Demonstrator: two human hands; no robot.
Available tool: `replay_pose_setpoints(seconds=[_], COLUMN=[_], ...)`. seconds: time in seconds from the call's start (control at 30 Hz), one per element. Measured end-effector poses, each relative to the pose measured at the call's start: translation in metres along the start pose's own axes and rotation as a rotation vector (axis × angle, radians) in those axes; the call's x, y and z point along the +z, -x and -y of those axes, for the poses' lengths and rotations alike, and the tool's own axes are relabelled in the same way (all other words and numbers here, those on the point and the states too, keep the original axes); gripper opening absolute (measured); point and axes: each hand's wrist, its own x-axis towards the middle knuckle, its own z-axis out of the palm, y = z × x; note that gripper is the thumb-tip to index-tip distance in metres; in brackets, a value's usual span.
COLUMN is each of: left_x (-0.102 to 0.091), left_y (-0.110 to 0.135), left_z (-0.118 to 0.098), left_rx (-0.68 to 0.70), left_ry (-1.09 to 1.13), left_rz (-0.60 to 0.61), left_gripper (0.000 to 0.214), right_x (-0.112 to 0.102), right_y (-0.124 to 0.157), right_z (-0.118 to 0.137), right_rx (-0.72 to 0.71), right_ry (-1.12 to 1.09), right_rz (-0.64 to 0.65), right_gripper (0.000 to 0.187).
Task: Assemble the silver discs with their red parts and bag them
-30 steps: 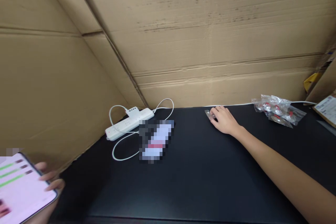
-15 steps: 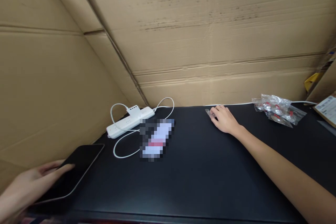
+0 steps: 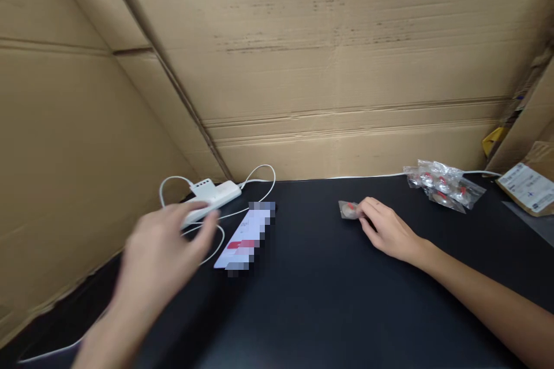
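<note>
My left hand (image 3: 167, 253), smeared by motion, hangs above the left side of the black table (image 3: 303, 311). Its thumb and index finger are apart with nothing between them. Behind it lies a white power strip (image 3: 225, 190), partly covered by the fingers. Further right on the tabletop, my right hand (image 3: 385, 225) pinches the right edge of a small clear plastic packet (image 3: 347, 209). A roundish item with a red spot shows inside this packet; its exact kind is unclear. At the lower left only a pale edge of the tablet (image 3: 47, 356) is visible.
A partly pixelated phone (image 3: 242, 242) with a lit screen lies left of centre, near white cables (image 3: 273, 176). Several similar clear packets (image 3: 444, 184) are piled at the back right, beside a labelled brown package (image 3: 528, 187). Cardboard walls (image 3: 277, 81) enclose the back and sides.
My left hand has let go of the tablet and moved up and right. My right hand has come nearer, and the packet under it now shows more fully. The view has shifted slightly.
</note>
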Motion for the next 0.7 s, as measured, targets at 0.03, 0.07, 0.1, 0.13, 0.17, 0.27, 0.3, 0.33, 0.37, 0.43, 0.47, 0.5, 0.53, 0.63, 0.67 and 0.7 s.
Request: replay_pose_setpoints(seconds=[0.03, 0.07, 0.1, 0.13, 0.17, 0.27, 0.3, 0.33, 0.37, 0.43, 0.47, 0.5, 0.53, 0.63, 0.67, 0.7], left_x=[0.008, 0.019, 0.033, 0.048, 0.065, 0.108, 0.117, 0.122, 0.123, 0.118, 0.114, 0.109, 0.104, 0.096, 0.094, 0.093], left_y=[-0.003, -0.008, -0.013, -0.019, -0.024, -0.029, -0.027, -0.023, -0.019, -0.010, -0.006, -0.003, -0.001, 0.000, 0.000, 0.000], left_z=[-0.030, -0.059, -0.086, -0.110, -0.130, -0.165, -0.171, -0.173, -0.174, -0.174, -0.172, -0.171, -0.170, -0.168, -0.167, -0.167], left_rx=[0.113, 0.221, 0.300, 0.367, 0.402, 0.281, 0.226, 0.178, 0.142, -0.026, -0.110, -0.165, -0.204, -0.218, -0.210, -0.203], left_ry=[0.096, 0.234, 0.349, 0.431, 0.502, 0.628, 0.660, 0.689, 0.740, 0.904, 1.023, 1.133, 1.223, 1.377, 1.386, 1.382], left_rz=[0.026, 0.079, 0.161, 0.255, 0.348, 0.574, 0.650, 0.718, 0.759, 0.880, 0.968, 1.043, 1.103, 1.182, 1.190, 1.206], left_gripper=[0.032, 0.030, 0.031, 0.033, 0.035, 0.042, 0.045, 0.047, 0.045, 0.038, 0.036, 0.032, 0.029, 0.028, 0.031, 0.034], right_x=[-0.001, -0.001, -0.001, 0.000, 0.000, -0.001, -0.002, -0.003, -0.003, -0.002, -0.001, 0.000, 0.002, 0.003, 0.002, 0.000], right_y=[0.002, 0.003, 0.003, 0.003, 0.002, -0.001, -0.001, -0.002, -0.002, -0.003, -0.004, -0.004, -0.004, -0.005, -0.005, -0.004], right_z=[0.001, 0.002, 0.003, 0.002, 0.002, 0.000, -0.001, -0.001, -0.001, -0.001, 0.000, 0.000, 0.001, 0.004, 0.005, 0.007], right_rx=[0.017, 0.030, 0.036, 0.036, 0.033, 0.026, 0.026, 0.023, 0.019, 0.009, 0.007, 0.008, 0.010, 0.015, 0.010, -0.001], right_ry=[-0.035, -0.064, -0.084, -0.097, -0.106, -0.117, -0.120, -0.124, -0.129, -0.138, -0.138, -0.137, -0.135, -0.147, -0.155, -0.161], right_rz=[-0.018, -0.037, -0.057, -0.077, -0.095, -0.163, -0.198, -0.235, -0.271, -0.319, -0.329, -0.329, -0.325, -0.317, -0.313, -0.305], right_gripper=[0.015, 0.015, 0.016, 0.017, 0.017, 0.018, 0.018, 0.019, 0.019, 0.019, 0.018, 0.017, 0.018, 0.024, 0.023, 0.020])
